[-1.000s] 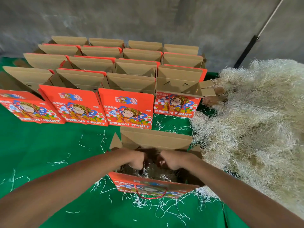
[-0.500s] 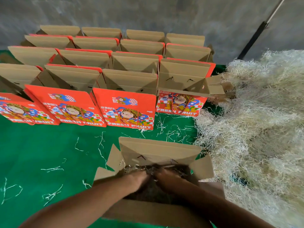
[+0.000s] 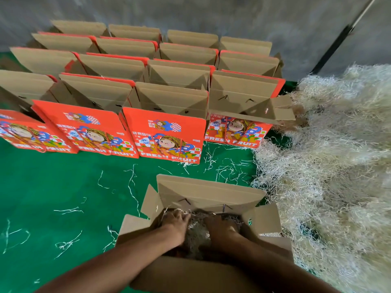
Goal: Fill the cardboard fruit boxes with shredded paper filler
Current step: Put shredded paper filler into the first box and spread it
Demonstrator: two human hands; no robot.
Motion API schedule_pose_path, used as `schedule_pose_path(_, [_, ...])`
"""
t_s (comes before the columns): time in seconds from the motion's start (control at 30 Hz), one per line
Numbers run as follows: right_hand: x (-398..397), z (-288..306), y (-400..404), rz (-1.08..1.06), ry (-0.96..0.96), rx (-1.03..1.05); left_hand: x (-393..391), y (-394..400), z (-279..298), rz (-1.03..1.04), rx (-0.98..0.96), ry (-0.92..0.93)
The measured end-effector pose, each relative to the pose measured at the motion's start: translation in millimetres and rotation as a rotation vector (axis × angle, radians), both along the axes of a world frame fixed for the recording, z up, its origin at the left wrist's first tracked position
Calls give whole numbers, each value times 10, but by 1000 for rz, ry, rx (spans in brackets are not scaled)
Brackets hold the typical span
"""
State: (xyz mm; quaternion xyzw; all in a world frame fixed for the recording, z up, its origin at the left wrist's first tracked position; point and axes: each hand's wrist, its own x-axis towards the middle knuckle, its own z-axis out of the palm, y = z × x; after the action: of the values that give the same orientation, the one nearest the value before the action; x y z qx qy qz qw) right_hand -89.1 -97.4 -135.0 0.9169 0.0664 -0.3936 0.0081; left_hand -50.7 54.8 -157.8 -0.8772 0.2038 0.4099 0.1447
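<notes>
Both hands are down inside the nearest cardboard fruit box (image 3: 208, 195), which stands open on the green table (image 3: 53, 187) with its brown flaps folded outward. The left hand (image 3: 175, 224) lies palm down, its fingers spread and fairly straight, pressing on the shredded paper filler (image 3: 197, 231) already in the box. The right hand (image 3: 222, 226) sits just beside it, also pushed into the filler; it is partly in shadow, so I cannot tell whether its fingers are straight or curled round a clump. The two hands are close together but not touching.

To the right, a large heap of loose shredded paper (image 3: 330, 166) covers the table edge and reaches the right flap of the open box. Stray strands (image 3: 224, 166) lie scattered on the green surface around it.

Beyond the box, rows of orange fruit boxes (image 3: 167, 136) printed with a cartoon figure and "FRESH FRUIT" stand with lids raised, packed side by side back to a grey wall (image 3: 211, 13). A dark pole (image 3: 332, 49) leans against that wall at upper right.
</notes>
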Motion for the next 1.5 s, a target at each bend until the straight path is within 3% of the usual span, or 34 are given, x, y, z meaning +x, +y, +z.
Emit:
schedule_pose_path(0.17, [116,105,-39,-13,-136,60,-30,8,62,-214,-65,-244])
schedule_pose_path(0.3, [-15,-73,-36,-83,4,35,-106,22,10,-59,62,-135])
schedule_pose_path(0.4, [-32,-149,-43,-88,-2,-22,-142,52,-63,65,-30,-87])
schedule_pose_path(0.53, [-48,-67,-142,-284,3,229,-124,79,-14,82,-114,-103])
schedule_pose_path(0.67, [81,142,-77,-428,-59,381,-40,129,378,226,-281,-58])
schedule_pose_path(0.73, [74,298,-120,-560,1,615,32,184,602,421,-454,19])
schedule_pose_path(0.9, [11,638,-206,-1028,62,1096,68,320,1139,1172,-1270,477])
schedule_pose_path(0.97, [-32,735,-175,-997,305,1463,53,334,1289,1248,-1456,543])
schedule_pose_path(1.03, [-98,875,-135,-1026,435,1619,-6,274,1433,1170,-1455,381])
schedule_pose_path(1.1, [-148,1039,-123,-1076,367,1520,-78,218,1477,924,-1304,29])
schedule_pose_path(1.17, [-171,1131,-135,-1084,218,1394,-129,204,1451,792,-1165,-134])
schedule_pose_path(1.23, [-156,1120,-143,-1065,70,1406,-174,200,1420,905,-1096,-26])
schedule_pose_path(1.33, [-153,1149,-122,-1036,-6,1474,-248,146,1452,1239,-1223,361])
schedule_pose_path(1.5, [-190,1085,-43,-848,-312,1326,-250,61,1332,1148,-1265,183])
